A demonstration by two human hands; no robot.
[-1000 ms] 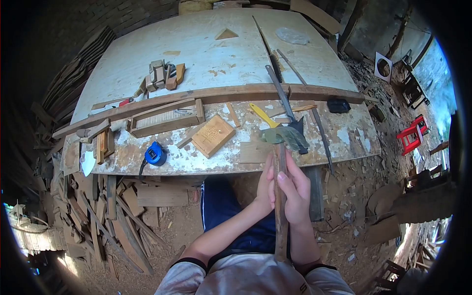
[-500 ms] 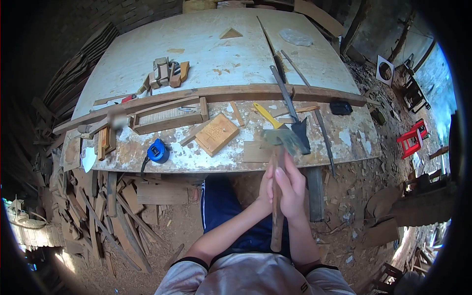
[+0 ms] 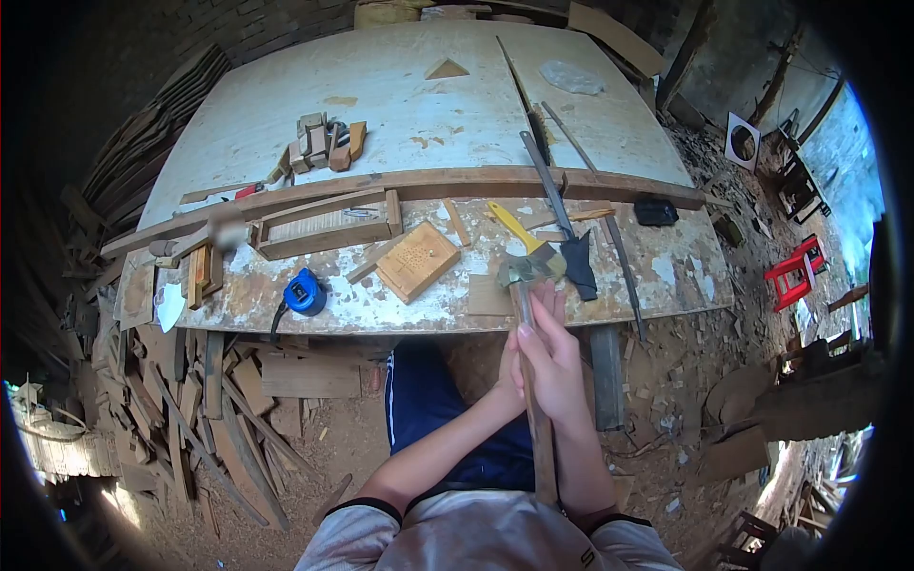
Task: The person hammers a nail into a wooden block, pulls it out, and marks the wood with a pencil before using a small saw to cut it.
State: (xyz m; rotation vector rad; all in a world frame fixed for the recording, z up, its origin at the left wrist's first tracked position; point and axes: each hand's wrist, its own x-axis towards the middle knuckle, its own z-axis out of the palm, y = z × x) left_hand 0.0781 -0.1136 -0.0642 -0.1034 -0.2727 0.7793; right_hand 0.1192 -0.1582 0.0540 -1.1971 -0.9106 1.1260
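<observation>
A hammer [image 3: 535, 419] with a long wooden handle and a greenish-grey metal head stands between my hands at the table's front edge, its handle end near my shirt. My right hand [image 3: 554, 371] is closed on the handle, thumb lying across it and fingertips pointing up toward the head. From the other side, my left hand [image 3: 511, 371] closes against the handle, its fingers partly hidden behind the wood and my right hand. Just behind the hammer head lie a paintbrush [image 3: 515, 226] with a yellow handle and a dark-bladed tool [image 3: 578, 265].
On the worktable [image 3: 419, 319] sit a blue tape measure [image 3: 305, 292], a drilled wooden block [image 3: 417, 262], an open wooden box frame [image 3: 328, 225] and a black case [image 3: 656, 211]. A long wooden beam [image 3: 447, 181] crosses it. Scrap wood [image 3: 238, 438] is piled on the floor at left.
The hammer has tilted, its head shifting slightly left and turning, while the handle end moves right and toward my body. Both hands stay on the handle.
</observation>
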